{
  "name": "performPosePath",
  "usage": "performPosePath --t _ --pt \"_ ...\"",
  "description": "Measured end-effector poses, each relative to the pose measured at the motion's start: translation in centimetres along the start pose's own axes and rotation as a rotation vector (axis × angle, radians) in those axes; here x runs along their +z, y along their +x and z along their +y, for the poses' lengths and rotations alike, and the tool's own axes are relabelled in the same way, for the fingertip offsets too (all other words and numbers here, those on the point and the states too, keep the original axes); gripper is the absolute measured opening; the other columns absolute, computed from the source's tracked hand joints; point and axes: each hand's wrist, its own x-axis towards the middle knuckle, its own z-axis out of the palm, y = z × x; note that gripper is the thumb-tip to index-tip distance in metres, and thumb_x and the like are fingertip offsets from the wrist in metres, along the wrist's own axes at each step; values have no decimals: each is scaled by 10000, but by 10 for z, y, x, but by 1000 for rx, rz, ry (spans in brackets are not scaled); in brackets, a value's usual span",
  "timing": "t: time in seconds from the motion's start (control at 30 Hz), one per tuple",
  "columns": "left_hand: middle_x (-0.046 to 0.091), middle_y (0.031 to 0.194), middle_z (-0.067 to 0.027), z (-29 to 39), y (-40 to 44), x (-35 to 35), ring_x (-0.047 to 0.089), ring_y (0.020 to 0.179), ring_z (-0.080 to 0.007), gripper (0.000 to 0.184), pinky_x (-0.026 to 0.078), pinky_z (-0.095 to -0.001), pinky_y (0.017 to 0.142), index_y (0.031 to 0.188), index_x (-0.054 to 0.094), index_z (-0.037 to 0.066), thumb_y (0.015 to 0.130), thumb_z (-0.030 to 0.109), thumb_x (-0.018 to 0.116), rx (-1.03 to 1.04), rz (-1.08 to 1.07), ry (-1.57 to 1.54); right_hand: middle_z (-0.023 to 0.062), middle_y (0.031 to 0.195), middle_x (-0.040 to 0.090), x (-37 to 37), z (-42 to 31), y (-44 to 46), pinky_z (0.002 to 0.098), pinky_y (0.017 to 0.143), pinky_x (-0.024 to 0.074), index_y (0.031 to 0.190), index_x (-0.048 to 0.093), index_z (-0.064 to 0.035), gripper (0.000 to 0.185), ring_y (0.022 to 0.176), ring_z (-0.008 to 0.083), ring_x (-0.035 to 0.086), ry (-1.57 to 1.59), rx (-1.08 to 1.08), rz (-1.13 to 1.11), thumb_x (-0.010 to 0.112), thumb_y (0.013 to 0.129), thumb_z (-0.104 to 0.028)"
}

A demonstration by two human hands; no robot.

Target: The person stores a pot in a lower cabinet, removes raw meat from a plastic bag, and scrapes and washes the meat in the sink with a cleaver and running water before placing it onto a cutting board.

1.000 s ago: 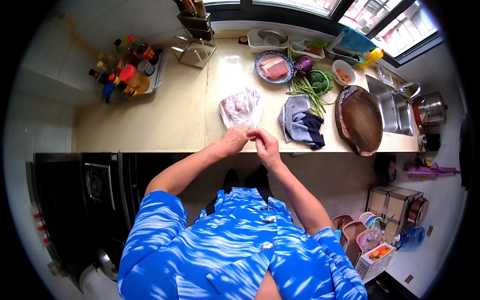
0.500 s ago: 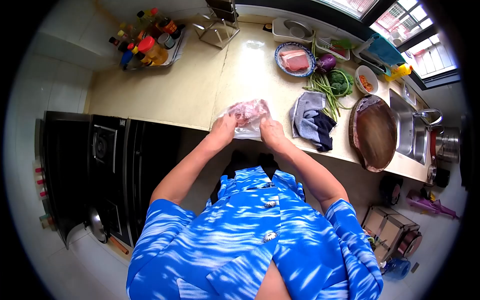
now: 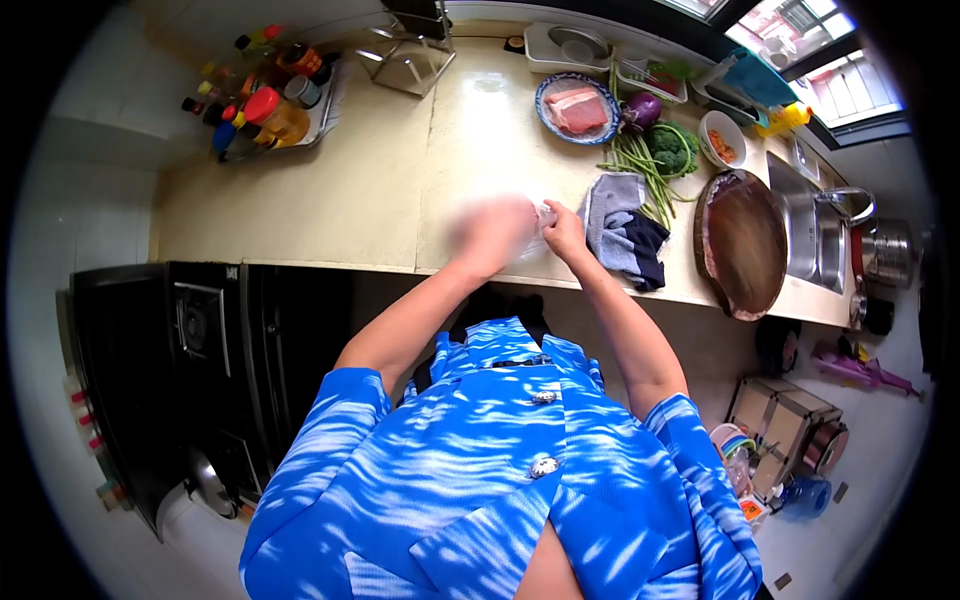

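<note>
Right hand [image 3: 563, 235] has its fingers pinched narrow on the edge of a clear bag [image 3: 529, 247], as far as I can make out. Left hand [image 3: 500, 235] is a smear on my feed, so I honestly can't tell if those fingers are gripping or just lying against the plastic.

The bag sits between the two hands, near the front edge of the surface [image 3: 350, 200]. From the right fingers it's off to the left and a bit toward the body; from the left hand it pokes out on the right. The strip I can see slants from the right fingertips down toward that edge, but the full long axis is hidden. Neither hand is clearly nearer, both are right at it.

Compared with half a second ago: back then the hands were spread on either side, with the meat showing plainly through the plastic. Now the left one covers that spot, the meat's lost in the blur, and the gap between the hands is much smaller.

Further out, the cloth [image 3: 625, 225] is just right of the right hand, with beans [image 3: 640, 170] behind it, a slab [image 3: 578, 112] on its plate [image 3: 543, 101], then the wooden board [image 3: 742, 245].
</note>
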Motion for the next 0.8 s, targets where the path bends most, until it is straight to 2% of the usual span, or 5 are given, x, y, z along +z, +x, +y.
performPosePath --t 0.2,0.27,0.37,0.6,0.8 --pt "388 1243 -146 -11 19 -5 439 1095 -365 1029 395 -559 841 1370 191 121 566 310 805 -25 -145 -151 232 981 598 26 3 3 380 862 428 1013 592 -8 384 972 369 554 197 184 -117 533 638 -64" --pt "400 1224 -139 -13 21 -4 418 1102 -359 1013 401 -555 832 1356 221 133 545 285 809 -29 -143 -199 202 810 629 22 1 8 373 682 473 921 617 6 286 776 328 610 163 166 -73 511 664 -60" --pt "411 1195 -137 -17 21 -8 405 1097 -360 998 406 -551 822 1334 256 136 512 249 811 11 -147 -223 37 612 530 16 0 9 256 405 308 821 615 -9 261 450 108 424 593 446 -213 412 661 27" --pt "500 1060 -164 -48 30 -17 500 993 -340 849 427 -388 857 1172 425 77 436 235 817 112 -214 -232 21 560 487 14 -16 -13 268 356 236 812 639 -2 246 406 107 362 902 439 -223 428 687 10" --pt "546 994 -102 -90 40 -5 530 934 -195 719 422 -304 848 1125 458 31 488 172 759 235 -251 -928 4 555 456 20 -20 -14 236 343 228 859 629 -44 273 397 85 353 995 401 -274 441 672 20"
